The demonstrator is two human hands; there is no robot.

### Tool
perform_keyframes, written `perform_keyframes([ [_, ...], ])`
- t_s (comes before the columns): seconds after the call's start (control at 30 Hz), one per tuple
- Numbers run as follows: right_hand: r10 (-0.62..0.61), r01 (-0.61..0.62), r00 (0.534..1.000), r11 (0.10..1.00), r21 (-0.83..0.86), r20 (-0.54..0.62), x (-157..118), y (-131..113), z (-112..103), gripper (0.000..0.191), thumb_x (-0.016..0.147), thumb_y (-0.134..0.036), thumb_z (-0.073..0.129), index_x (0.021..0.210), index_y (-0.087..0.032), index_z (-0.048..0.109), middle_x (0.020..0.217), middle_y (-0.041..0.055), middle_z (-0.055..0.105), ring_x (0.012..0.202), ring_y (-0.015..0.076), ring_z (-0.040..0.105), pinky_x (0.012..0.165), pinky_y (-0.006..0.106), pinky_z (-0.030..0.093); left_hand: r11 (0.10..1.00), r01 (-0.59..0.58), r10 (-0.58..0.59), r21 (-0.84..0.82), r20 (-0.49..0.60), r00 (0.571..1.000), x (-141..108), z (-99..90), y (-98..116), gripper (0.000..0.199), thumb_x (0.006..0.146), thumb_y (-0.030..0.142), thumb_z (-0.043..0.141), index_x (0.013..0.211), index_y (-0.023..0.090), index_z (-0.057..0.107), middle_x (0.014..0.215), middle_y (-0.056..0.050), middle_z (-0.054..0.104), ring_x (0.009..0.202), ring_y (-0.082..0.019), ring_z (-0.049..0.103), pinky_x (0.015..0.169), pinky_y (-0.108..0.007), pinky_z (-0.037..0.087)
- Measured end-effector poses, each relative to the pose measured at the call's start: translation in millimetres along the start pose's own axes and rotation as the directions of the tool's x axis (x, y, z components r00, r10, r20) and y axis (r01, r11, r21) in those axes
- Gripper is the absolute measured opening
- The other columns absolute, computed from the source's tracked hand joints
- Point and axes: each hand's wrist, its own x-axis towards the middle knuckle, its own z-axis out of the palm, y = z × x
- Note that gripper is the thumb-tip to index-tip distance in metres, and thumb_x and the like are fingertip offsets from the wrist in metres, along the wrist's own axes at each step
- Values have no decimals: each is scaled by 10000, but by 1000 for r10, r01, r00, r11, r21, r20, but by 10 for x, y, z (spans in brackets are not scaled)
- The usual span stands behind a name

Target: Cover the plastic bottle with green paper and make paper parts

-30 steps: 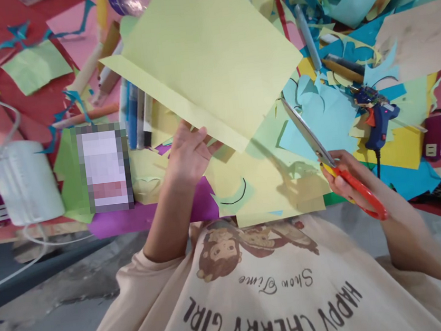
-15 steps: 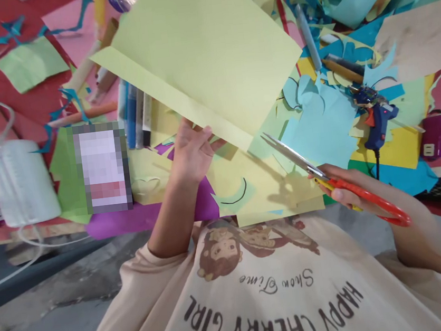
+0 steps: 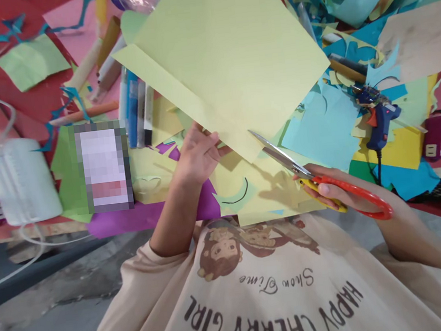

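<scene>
My left hand (image 3: 199,154) pinches the lower edge of a large pale yellow-green sheet (image 3: 231,52), which is raised above the table and has a cut or folded strip along its lower left side. In my right hand (image 3: 326,185) are scissors (image 3: 292,167) with red and yellow handles. Their blades are slightly apart and point up and left, at the sheet's lower corner. Below the sheet, a yellow paper with a curved black line (image 3: 243,192) lies near the table's front edge.
Markers (image 3: 132,111) and a blurred-out phone-like object (image 3: 104,168) lie left of the sheet, beside a white device (image 3: 21,180) with a cable. A blue glue gun (image 3: 377,121) rests at the right among light blue papers (image 3: 320,127). Paper scraps cover much of the table.
The sheet has shifted right, with my left hand moving slightly right. My right hand has brought the scissors left, and the blade tips now overlap the sheet's lower corner.
</scene>
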Motion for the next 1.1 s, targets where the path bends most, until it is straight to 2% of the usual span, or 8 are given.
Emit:
perform_keyframes([
  [0.1,35,-36,997,999,21,71,16,-15,-6,543,897,-626,442,1244,-210,465,672,-46,445,428,57,352,426,244,310,1000,10,-10,4,-9,1000,-4,12,1,281,714,182,701,966,242,590,835,32,705,830,-162,723,777,-299,621],
  [0.53,32,-33,998,999,20,62,55,-51,25,544,904,-619,436,1229,-184,467,652,-55,445,433,57,356,430,244,283,1000,-28,28,-14,2,1000,-9,42,17,286,677,199,740,926,241,606,802,42,707,701,-137,708,700,-264,621],
  [0.87,17,-18,997,1000,18,74,83,-23,16,528,911,-609,429,1235,-193,464,667,-50,443,430,60,359,428,239,295,999,-36,36,-36,16,999,-16,27,12,265,709,160,713,934,255,609,816,56,706,728,-128,714,780,-277,621],
  [1.1,-1,-3,997,998,55,80,72,40,9,465,919,-561,468,1231,-216,458,692,-57,397,467,47,325,417,210,266,999,-30,30,-12,5,1000,-13,41,19,320,658,216,756,942,246,612,809,47,718,681,-127,700,702,-254,620],
])
